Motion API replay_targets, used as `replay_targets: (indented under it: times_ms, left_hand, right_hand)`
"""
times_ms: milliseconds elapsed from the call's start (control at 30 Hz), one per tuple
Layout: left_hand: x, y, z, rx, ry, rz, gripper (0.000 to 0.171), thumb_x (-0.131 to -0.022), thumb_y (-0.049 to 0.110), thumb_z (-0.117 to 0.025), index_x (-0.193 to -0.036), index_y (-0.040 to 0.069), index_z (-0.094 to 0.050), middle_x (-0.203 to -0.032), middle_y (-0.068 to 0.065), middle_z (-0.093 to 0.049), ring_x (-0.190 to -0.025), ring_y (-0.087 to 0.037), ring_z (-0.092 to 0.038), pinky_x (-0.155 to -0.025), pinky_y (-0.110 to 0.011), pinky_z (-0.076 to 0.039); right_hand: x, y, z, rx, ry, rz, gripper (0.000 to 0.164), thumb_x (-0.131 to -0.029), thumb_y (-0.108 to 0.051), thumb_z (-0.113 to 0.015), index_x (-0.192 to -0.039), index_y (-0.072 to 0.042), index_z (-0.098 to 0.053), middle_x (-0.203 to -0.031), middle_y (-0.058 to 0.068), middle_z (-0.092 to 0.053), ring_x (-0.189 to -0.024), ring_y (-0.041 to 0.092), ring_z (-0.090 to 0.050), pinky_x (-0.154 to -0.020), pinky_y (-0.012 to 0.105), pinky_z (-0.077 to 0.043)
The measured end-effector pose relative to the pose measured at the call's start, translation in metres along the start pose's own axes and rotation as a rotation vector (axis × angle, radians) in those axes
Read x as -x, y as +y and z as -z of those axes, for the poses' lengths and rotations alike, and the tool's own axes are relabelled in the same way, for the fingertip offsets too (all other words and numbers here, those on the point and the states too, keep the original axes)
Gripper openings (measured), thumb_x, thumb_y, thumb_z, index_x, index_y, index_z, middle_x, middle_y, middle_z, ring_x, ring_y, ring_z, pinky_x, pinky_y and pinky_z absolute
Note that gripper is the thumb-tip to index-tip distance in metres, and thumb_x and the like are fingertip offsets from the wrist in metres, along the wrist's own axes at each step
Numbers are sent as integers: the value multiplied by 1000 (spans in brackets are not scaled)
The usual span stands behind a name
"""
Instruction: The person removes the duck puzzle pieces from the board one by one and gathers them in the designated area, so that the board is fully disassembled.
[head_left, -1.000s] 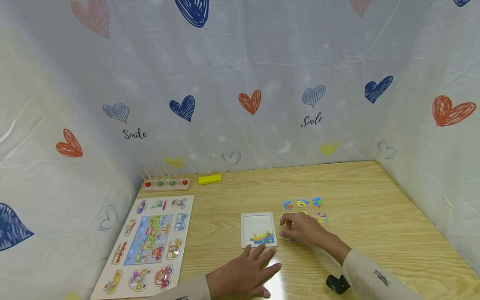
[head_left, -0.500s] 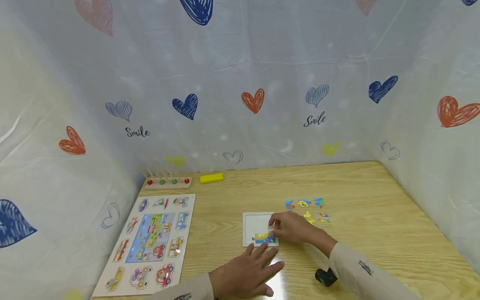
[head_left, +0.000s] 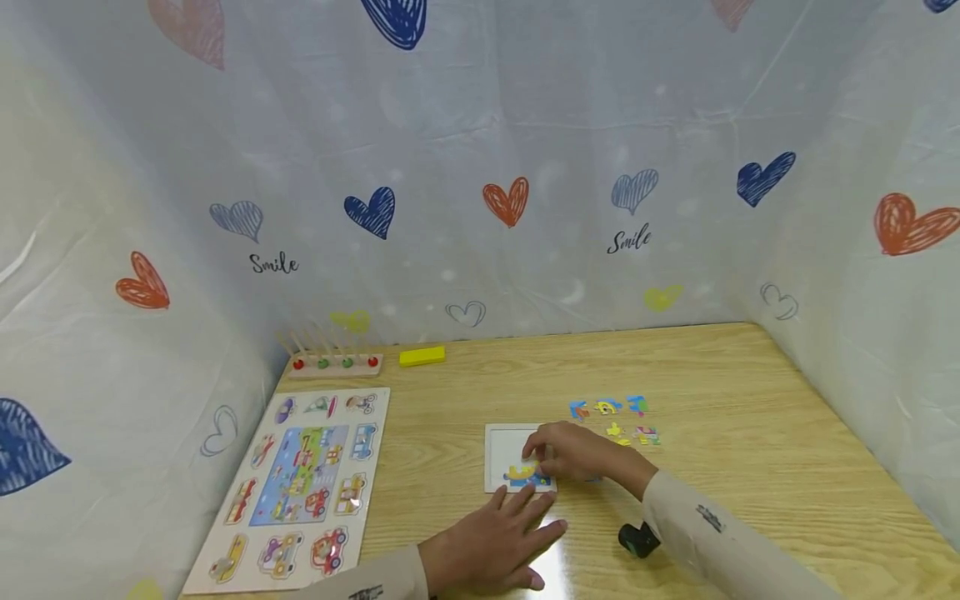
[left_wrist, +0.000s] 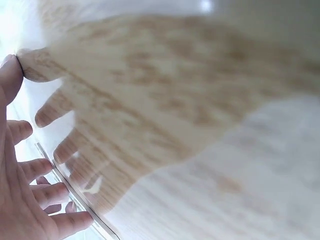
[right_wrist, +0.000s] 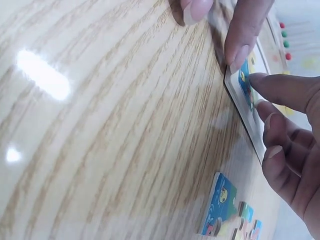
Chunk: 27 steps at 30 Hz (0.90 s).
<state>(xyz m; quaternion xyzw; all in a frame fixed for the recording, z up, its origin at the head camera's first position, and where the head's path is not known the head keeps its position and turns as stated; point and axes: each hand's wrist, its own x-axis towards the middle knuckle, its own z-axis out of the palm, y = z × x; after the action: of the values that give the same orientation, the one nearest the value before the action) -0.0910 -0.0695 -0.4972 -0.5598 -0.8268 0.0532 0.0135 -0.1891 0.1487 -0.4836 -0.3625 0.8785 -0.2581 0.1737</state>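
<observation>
A small white puzzle tray (head_left: pixel 495 442) lies on the table with joined blue and yellow jigsaw pieces (head_left: pixel 519 477) along its near side. My left hand (head_left: pixel 491 542) is spread flat, its fingertips at the tray's near edge. In the left wrist view, the fingers (left_wrist: pixel 55 195) reach that edge. My right hand (head_left: pixel 573 452) reaches over the tray's right part, its thumb and curled fingers on a blue puzzle piece (right_wrist: pixel 245 80) near the corner. The right hand hides part of the pieces in the head view.
Loose jigsaw pieces (head_left: pixel 607 407) lie right of the tray, with another blue piece (right_wrist: pixel 218 202) near the right hand. To the left is a large picture puzzle board (head_left: pixel 371 483). A peg stand (head_left: pixel 337 371) and a yellow block (head_left: pixel 422 357) stand behind. A black object (head_left: pixel 637 540) shows by the right sleeve.
My right hand has moved left from beside the tray to over its right part, onto the pieces there. The left hand stays at the near edge.
</observation>
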Motion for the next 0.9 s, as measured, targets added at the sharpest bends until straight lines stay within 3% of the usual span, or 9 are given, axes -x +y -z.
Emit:
replay_targets:
  times_ms: [333,900]
  left_hand:
    - [-1,0,8,49,-81,31,67,-104,61,-29,-157,21,-31,-163,-14,-30,-145,-36,-39,-100,-52,-50]
    - [0,-1,7,63,-115,38,67,-104,61,-26,-159,22,-29,-165,-14,-27,-147,-36,-36,-103,-52,-49]
  right_hand:
    - [-4,1,1,40,-39,17,24,-92,-18,-74,-116,-18,-75,-100,-5,-63,-88,4,-59,-74,22,-49]
    - [-10,-7,1,12,-68,-1,17,-91,-12,-74,-107,-17,-74,-103,-3,-62,-91,12,-58,-77,25,-48]
